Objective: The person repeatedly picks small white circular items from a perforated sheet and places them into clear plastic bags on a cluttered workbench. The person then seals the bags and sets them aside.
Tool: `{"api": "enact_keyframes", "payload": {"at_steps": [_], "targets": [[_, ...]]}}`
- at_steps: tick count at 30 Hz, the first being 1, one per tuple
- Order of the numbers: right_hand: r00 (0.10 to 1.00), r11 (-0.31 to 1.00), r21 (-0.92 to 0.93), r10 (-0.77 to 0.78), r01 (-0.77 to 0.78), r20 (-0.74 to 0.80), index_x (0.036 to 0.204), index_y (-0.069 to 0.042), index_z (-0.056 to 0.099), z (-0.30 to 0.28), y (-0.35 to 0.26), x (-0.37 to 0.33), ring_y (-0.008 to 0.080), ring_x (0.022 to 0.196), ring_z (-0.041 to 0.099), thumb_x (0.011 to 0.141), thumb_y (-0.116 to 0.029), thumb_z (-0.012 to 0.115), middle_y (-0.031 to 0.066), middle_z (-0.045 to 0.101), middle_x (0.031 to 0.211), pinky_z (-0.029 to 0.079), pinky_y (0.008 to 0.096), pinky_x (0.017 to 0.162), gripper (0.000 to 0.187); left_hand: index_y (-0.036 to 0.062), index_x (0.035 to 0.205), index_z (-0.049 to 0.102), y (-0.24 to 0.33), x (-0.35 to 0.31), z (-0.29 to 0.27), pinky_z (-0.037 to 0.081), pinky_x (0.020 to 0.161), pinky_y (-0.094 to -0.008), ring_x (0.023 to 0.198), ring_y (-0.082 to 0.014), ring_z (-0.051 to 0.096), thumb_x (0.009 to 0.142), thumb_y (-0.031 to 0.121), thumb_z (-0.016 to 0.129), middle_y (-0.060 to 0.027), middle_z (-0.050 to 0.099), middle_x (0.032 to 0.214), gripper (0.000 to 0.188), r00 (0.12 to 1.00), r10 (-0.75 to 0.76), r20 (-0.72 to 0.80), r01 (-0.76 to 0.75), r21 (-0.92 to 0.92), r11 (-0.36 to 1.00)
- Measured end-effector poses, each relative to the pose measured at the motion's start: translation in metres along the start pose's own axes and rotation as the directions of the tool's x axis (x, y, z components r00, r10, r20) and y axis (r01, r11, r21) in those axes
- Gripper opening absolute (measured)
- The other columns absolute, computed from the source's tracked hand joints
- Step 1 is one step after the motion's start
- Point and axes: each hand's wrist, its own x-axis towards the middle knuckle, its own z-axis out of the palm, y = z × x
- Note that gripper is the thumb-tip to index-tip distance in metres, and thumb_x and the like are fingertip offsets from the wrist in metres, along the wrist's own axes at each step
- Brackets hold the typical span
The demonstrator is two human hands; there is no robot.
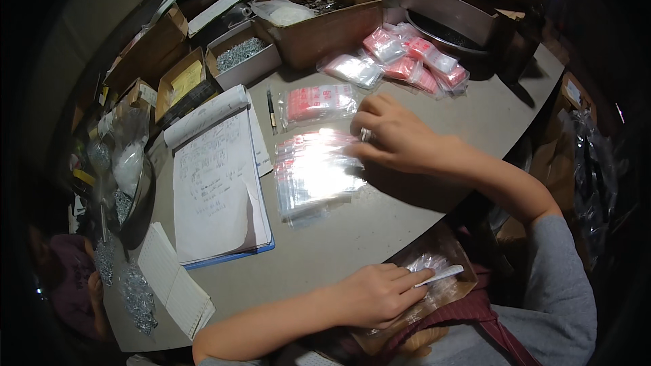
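Observation:
My right hand [393, 129], with a ring on one finger, hovers at the right edge of a fanned stack of clear zip bags [298, 186] with red print. Its fingers are curled together, and what they pinch, if anything, is hidden. Low at the front, my left hand [380, 291] reaches over a cardboard box [463, 257] at my lap. Between its fingers is a thin white strip [444, 274], its kind unclear. Crumpled clear plastic bags [434, 295] lie in that box. Just behind the fanned stack rests a bundle of red-printed bags [319, 103].
A clipboard with written sheets [213, 190], a pen [272, 112] and a notepad [175, 281] lie left. Behind stand boxes of small metal parts [241, 54] and a larger carton [319, 30]. More bag bundles [407, 61] are piled at back right. Another person's sleeve [68, 264] shows far left.

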Motion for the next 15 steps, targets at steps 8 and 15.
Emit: {"api": "enact_keyframes", "payload": {"at_steps": [8, 15], "targets": [[0.99, 0.949, 0.312, -0.003, -0.042, 0.142, 0.102, 0.002, 0.068, 0.015, 0.008, 0.008, 0.0385, 0.097, 0.065, 0.085, -0.007, 0.071, 0.0216, 0.067, 0.099, 0.051, 0.0482, 0.086, 0.019, -0.0008, 0.1, 0.069, 0.004, 0.003, -0.004, 0.058, 0.075, -0.0358, 0.084, -0.0267, 0.07, 0.083, 0.014, 0.066, -0.0202, 0.069, 0.125, 0.023, 1.0, -0.014, -0.025, 0.013, -0.022, 1.0], [0.976, 0.952, 0.295, 0.02, -0.085, 0.217, 0.12, 0.002, 0.061, -0.019, -0.004, -0.02, 0.0388, 0.106, 0.062, 0.089, -0.004, 0.069, 0.0187, 0.062, 0.114, 0.05, 0.0452, 0.095, 0.032, -0.0018, 0.105, 0.07, 0.001, 0.003, 0.002, 0.058, 0.081, -0.0378, 0.09, -0.0316, 0.071, 0.083, 0.013, 0.066, -0.0208, 0.068, 0.13, 0.026, 0.989, -0.009, -0.15, 0.007, -0.016, 1.0]]}}
